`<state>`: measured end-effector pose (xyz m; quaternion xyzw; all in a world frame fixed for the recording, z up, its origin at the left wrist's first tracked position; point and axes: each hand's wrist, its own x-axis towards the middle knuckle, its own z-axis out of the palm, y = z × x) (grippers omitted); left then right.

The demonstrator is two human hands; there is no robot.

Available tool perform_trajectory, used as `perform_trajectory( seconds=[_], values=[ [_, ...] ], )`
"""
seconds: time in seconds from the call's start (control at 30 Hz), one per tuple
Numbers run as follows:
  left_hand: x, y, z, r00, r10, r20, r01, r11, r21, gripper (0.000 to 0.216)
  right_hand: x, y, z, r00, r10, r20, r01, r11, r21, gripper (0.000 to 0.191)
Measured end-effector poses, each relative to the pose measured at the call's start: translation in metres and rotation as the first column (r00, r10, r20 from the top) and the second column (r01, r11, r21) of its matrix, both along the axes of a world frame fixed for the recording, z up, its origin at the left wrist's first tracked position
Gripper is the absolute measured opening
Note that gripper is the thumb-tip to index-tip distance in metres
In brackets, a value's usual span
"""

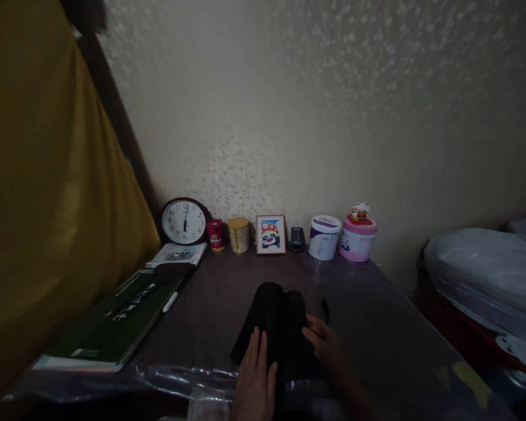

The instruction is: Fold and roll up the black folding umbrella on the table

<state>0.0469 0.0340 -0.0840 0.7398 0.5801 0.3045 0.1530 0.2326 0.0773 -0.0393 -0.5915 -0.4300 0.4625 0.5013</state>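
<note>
- Left hand (254, 374), nearest the lens at 6 o'clock in the head view, lies palm down on the near left part of the black fabric bundle (280, 318). Its fingers are stretched out and slightly spread, and it grips nothing.
- Right hand (326, 346), at about 5 o'clock, touches the bundle's right edge. Its fingers (310, 334) bend in toward 9 o'clock onto the fabric; I cannot tell whether they pinch a fold or only rest there.
- That pleated bundle lies on the table (377, 327) between the two hands, with its long axis running from 6 to 12 o'clock. Both hands sit on its near half, and the far half, at 12 o'clock from the fingertips, is uncovered. What kind of item it is cannot be told.
- Just off the bundle's right edge, at 12 o'clock from the right hand, sits a small black tab (325, 309).
- Over the tabletop lies a clear plastic sheet (179, 374), wrinkled at the near edge.
- At 10 o'clock, well apart from the hands, lie a green book (114, 324), a white pen (170, 302) and a booklet (177, 254).
- Along the wall at 12 o'clock stand a wall clock (184, 221), a red tin (215, 234), a gold tin (239, 234), a framed panda picture (270, 234), a white tub (324, 237) and a pink tub (357, 238).
- At 9 o'clock hangs a yellow curtain (35, 204).
</note>
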Motion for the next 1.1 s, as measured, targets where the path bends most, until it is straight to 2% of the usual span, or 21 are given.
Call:
perform_trajectory(
  seconds=[0.13, 0.23, 0.5, 0.7, 0.87, 1.1],
  values=[
    [0.000, 0.000, 0.000, 1.000, -0.004, -0.003, 0.004, 1.000, 0.001, 0.053, -0.014, 0.005, 0.020, 0.990, 0.082, -0.117, -0.084, 0.996, -0.008, 0.038],
    [-0.001, 0.000, -0.001, 1.000, -0.008, 0.000, 0.008, 1.000, 0.013, 0.053, -0.030, 0.007, 0.032, 0.978, 0.170, -0.122, -0.166, 0.985, 0.043, 0.043],
    [-0.004, 0.002, -0.004, 0.999, -0.027, 0.022, 0.026, 1.000, 0.009, 0.052, -0.072, 0.022, 0.045, 0.964, 0.226, -0.139, -0.220, 0.974, 0.053, 0.047],
    [-0.009, 0.001, 0.002, 0.999, -0.030, -0.011, 0.029, 0.996, -0.079, 0.052, -0.089, 0.030, 0.042, 0.943, 0.296, -0.149, -0.291, 0.955, 0.053, 0.049],
    [-0.005, -0.003, 0.011, 1.000, 0.010, -0.026, -0.013, 0.993, -0.116, 0.064, -0.095, 0.037, 0.032, 0.947, 0.317, -0.042, -0.314, 0.947, 0.071, 0.050],
    [-0.001, -0.002, 0.011, 0.994, 0.084, 0.067, -0.076, 0.990, -0.122, 0.053, -0.103, 0.043, 0.018, 0.940, 0.329, 0.086, -0.338, 0.933, 0.121, 0.051]
  ],
)
